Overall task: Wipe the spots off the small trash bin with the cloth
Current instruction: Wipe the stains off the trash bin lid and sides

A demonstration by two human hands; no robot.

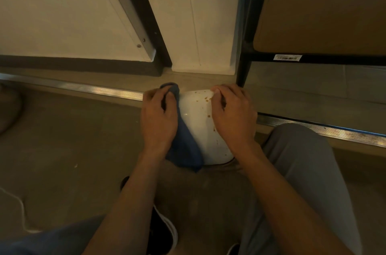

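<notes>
Down on the brown floor (69, 140), the left hand (158, 117) gripped a blue cloth (184, 150). Just right of it lay the white trash bin (198, 121), dotted with brown spots (207, 99). The right hand (234, 117) curled over its far side.

place: home doorway | cues: sliding-door track (83, 87), barcoded shelf (313, 57)
</notes>
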